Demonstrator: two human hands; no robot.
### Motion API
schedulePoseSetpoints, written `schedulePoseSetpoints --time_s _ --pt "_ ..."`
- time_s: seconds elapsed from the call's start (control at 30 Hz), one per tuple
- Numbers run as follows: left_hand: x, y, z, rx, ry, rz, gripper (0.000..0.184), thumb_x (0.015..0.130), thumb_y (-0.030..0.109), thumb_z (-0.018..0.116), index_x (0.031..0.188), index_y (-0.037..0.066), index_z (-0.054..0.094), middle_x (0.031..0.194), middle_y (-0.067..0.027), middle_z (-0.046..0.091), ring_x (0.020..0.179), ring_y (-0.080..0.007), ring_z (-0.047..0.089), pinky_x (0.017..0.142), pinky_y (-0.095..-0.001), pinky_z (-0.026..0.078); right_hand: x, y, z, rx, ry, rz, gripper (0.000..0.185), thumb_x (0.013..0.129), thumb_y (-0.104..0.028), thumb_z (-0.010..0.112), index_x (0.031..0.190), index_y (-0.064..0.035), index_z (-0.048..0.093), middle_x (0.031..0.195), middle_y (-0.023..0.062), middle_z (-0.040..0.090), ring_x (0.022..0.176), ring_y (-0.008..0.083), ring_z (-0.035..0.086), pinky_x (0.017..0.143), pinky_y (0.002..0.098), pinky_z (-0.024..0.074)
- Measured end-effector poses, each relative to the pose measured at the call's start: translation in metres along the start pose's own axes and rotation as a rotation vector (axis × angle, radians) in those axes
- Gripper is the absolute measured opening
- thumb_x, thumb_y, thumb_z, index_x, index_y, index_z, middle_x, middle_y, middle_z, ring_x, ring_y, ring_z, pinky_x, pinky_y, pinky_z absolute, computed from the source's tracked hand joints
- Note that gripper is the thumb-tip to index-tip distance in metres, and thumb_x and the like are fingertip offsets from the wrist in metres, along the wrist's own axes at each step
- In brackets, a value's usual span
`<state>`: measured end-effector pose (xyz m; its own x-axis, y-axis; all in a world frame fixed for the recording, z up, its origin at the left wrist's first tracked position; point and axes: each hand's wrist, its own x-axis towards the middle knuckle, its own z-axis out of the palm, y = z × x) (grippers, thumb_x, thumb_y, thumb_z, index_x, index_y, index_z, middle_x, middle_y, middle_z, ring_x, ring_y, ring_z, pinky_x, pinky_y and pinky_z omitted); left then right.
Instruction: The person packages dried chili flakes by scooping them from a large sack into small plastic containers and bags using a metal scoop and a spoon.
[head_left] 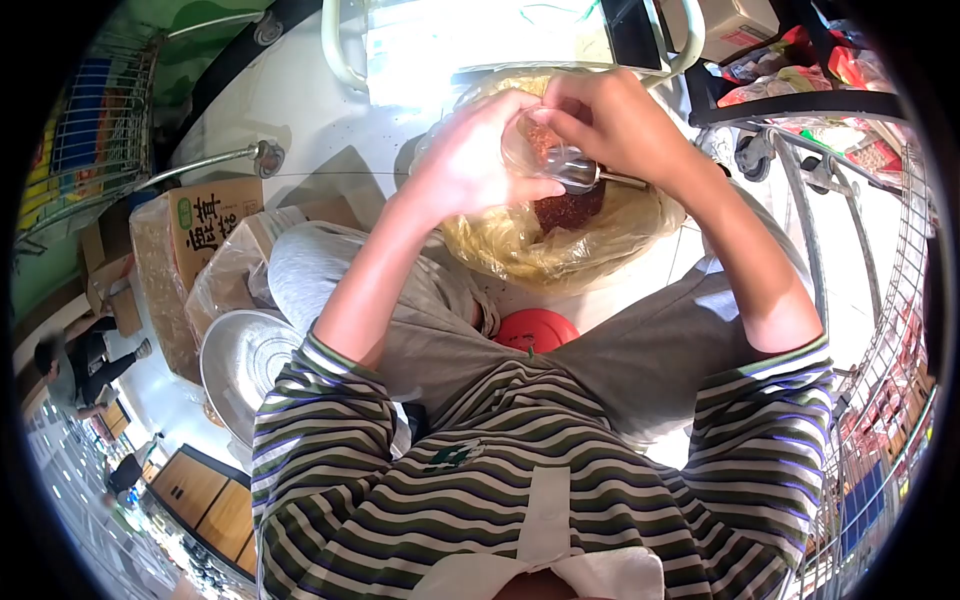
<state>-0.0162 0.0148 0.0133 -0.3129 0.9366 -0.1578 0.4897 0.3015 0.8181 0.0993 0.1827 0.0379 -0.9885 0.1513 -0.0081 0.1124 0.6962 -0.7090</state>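
Observation:
My left hand (468, 160) is wrapped round a clear container (517, 150) with reddish flakes in it. My right hand (605, 110) has its fingers closed at the container's upper edge; what exactly they pinch is hard to make out. Just below the right hand a shiny metal scoop (575, 172) shows, its thin handle pointing right. Beneath both hands stands a large yellowish plastic bag (540, 255), its mouth spread wide, with dark red flakes (568, 208) inside.
A red round stool (537, 328) is between my legs. To the left are a metal basin (250, 355) and a cardboard box (215, 225). Wire carts (870, 330) flank the right side. A white-framed stand (480, 45) is ahead. Other people (85, 365) are far left.

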Motion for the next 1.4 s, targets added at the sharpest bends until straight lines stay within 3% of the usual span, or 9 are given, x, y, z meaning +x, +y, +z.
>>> schedulePoseSetpoints --time_s 0.07,0.13,0.37,0.63,0.93,1.13,1.23,1.3,1.4 --pt "0.002 -0.004 -0.004 0.026 0.027 0.022 0.071 0.062 0.025 0.09 0.12 0.006 0.054 0.115 -0.0129 0.065 0.107 -0.025 0.063 0.095 -0.0371 0.048 0.002 0.004 -0.001 0.086 -0.022 0.062 0.022 0.091 -0.022 0.062 0.088 -0.0004 0.066 0.075 0.0212 0.066 0.07 0.0397 0.064 0.068 0.0435 0.0505" --pt "0.0 -0.004 -0.009 0.05 0.055 0.047 0.069 0.063 0.026 0.089 0.12 0.007 0.054 0.114 -0.0135 0.065 0.108 -0.0256 0.064 0.095 -0.037 0.048 0.004 0.019 -0.002 0.375 0.036 0.222 0.031 0.097 -0.028 0.055 0.096 0.0006 0.066 0.073 0.015 0.064 0.069 0.0199 0.064 0.065 0.0343 0.0491" --pt "-0.003 -0.008 -0.028 0.366 0.226 -0.032 0.063 0.069 0.025 0.084 0.119 0.004 0.051 0.114 -0.0158 0.065 0.11 -0.032 0.063 0.096 -0.0398 0.048 -0.035 0.108 0.048 -0.37 -0.423 0.398 0.026 0.087 -0.019 0.055 0.092 0.0031 0.069 0.09 0.0264 0.068 0.089 0.0414 0.067 0.085 0.0453 0.0529" --pt "-0.018 0.001 -0.037 0.37 0.12 -0.093 0.065 0.072 0.026 0.083 0.121 0.0 0.049 0.112 -0.0206 0.063 0.108 -0.0349 0.062 0.094 -0.041 0.05 -0.07 0.152 0.132 -0.948 -0.583 0.471 0.019 0.092 -0.024 0.059 0.1 -0.0173 0.075 0.103 0.0091 0.073 0.097 0.026 0.071 0.077 0.0372 0.0565" --pt "-0.029 -0.007 -0.045 0.218 0.228 0.074 0.065 0.068 0.031 0.08 0.118 0.005 0.047 0.106 -0.0146 0.063 0.105 -0.0342 0.06 0.091 -0.0421 0.047 -0.058 0.165 0.147 -0.553 -0.49 0.698 0.036 0.081 -0.032 0.065 0.107 -0.0072 0.068 0.105 0.0211 0.069 0.101 0.038 0.066 0.089 0.0498 0.051" --pt "-0.023 -0.012 -0.045 0.238 0.271 0.085 0.067 0.068 0.032 0.08 0.119 0.003 0.047 0.109 -0.0167 0.063 0.105 -0.0337 0.061 0.092 -0.0413 0.048 -0.043 0.185 0.134 -0.37 -0.479 0.552 0.039 0.082 -0.033 0.065 0.105 -0.0012 0.066 0.104 0.0247 0.068 0.101 0.0403 0.065 0.089 0.0491 0.0505" --pt "-0.026 -0.017 -0.045 0.271 0.313 0.085 0.065 0.068 0.031 0.082 0.117 0.002 0.049 0.109 -0.0166 0.064 0.105 -0.0341 0.062 0.092 -0.041 0.049 -0.033 0.172 0.111 -0.721 -0.626 0.148 0.03 0.087 -0.023 0.056 0.104 -0.0003 0.066 0.105 0.0287 0.066 0.099 0.0412 0.066 0.086 0.0444 0.0541" --pt "-0.027 -0.013 -0.05 0.323 0.301 0.001 0.066 0.067 0.029 0.084 0.117 0.002 0.049 0.109 -0.0161 0.064 0.105 -0.0341 0.062 0.091 -0.0411 0.049 -0.017 0.145 0.106 -0.645 -0.379 0.66 0.034 0.087 -0.022 0.056 0.114 -0.0023 0.062 0.107 0.0259 0.067 0.097 0.0375 0.068 0.084 0.0433 0.0556" --pt "-0.028 -0.01 -0.049 0.309 0.32 -0.001 0.066 0.067 0.028 0.085 0.116 0.002 0.049 0.109 -0.0157 0.064 0.105 -0.0344 0.062 0.089 -0.0413 0.05 -0.009 0.128 0.124 -0.785 -0.408 0.665 0.033 0.09 -0.014 0.054 0.12 -0.0042 0.06 0.106 0.0205 0.069 0.094 0.0308 0.07 0.078 0.0386 0.0581"
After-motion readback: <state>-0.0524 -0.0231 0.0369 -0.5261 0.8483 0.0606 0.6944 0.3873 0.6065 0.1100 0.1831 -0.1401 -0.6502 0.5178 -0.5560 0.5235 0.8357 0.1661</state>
